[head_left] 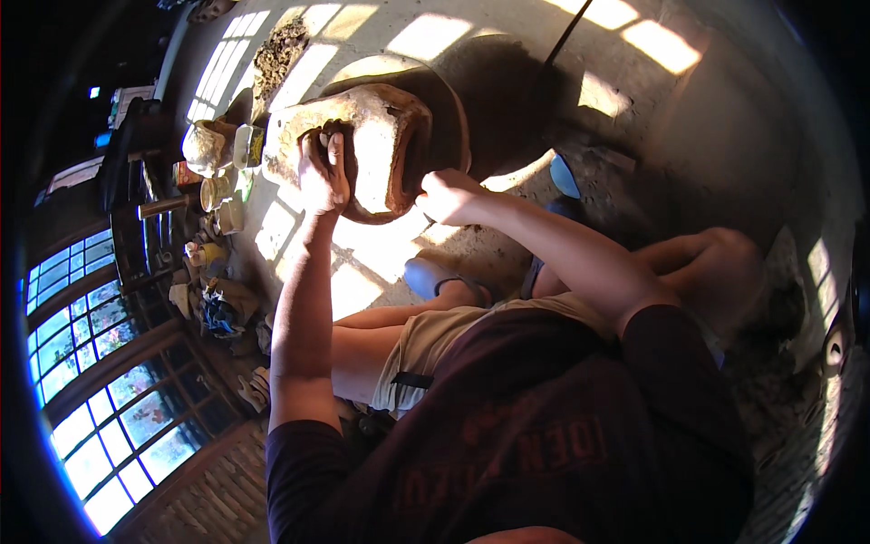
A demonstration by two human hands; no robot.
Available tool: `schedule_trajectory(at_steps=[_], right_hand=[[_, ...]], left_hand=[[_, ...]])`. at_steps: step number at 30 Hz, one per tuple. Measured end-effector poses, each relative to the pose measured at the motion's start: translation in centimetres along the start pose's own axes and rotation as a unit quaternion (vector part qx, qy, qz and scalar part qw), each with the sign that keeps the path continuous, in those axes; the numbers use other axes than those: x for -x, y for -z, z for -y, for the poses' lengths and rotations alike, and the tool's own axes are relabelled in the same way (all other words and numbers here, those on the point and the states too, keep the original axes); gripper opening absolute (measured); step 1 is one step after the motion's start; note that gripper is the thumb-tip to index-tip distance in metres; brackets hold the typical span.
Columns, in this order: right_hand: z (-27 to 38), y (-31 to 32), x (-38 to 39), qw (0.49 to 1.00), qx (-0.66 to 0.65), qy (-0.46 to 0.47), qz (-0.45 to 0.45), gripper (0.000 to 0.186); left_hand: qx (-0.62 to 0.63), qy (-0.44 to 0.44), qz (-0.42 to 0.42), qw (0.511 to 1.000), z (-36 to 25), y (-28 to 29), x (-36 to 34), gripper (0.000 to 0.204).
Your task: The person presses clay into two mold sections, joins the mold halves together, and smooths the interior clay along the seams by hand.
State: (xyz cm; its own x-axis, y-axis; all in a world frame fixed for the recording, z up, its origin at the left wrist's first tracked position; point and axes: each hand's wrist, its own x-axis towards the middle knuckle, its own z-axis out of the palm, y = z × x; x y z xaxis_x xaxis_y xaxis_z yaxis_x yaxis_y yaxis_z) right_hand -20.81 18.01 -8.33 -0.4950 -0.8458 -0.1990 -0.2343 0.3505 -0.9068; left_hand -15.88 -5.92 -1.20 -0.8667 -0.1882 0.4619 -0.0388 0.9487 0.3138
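A large pale, rough-edged block (376, 145), perhaps clay, sits on a dark round base (453, 118) in front of me. Its right side has a dark recess with a ragged brown rim. My left hand (324, 172) lies on the block's left part, fingers stretched away from me beside a dark patch; deep shadow partly hides the fingertips. Close to the block's near right edge, my right hand (446, 196) is closed. A thin dark sliver shows below its fingers, too small to name. I cannot tell whether this hand touches the block.
Left of the block stand several tubs, including a yellowish jar (214, 192), a rectangular container (246, 145) and a pale bag (207, 145). A heap of brown crumbs (281, 56) lies beyond. My blue-grey shoe (426, 276) is nearby. Windows (127, 399) line the left.
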Motion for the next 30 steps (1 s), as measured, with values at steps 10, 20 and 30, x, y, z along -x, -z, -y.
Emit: schedule_trajectory(at_steps=[10, 20, 30], right_hand=[[2.1, -2.5, -0.6, 0.881, -0.437, -0.120, 0.134, 0.028], [2.8, -1.7, 0.1, 0.607, -0.777, -0.121, 0.118, 0.020], [1.8, 3.3, 2.4, 0.902, -0.355, 0.046, -0.241, 0.031]], left_hand=[[0.038, 0.002, 0.040, 0.998, 1.9, 0.9, 0.1, 0.048], [0.023, -0.049, 0.057, 0.997, 2.6, 1.8, 0.3, 0.047], [-0.026, -0.098, -0.004, 0.995, 1.3, 2.6, 0.5, 0.040]])
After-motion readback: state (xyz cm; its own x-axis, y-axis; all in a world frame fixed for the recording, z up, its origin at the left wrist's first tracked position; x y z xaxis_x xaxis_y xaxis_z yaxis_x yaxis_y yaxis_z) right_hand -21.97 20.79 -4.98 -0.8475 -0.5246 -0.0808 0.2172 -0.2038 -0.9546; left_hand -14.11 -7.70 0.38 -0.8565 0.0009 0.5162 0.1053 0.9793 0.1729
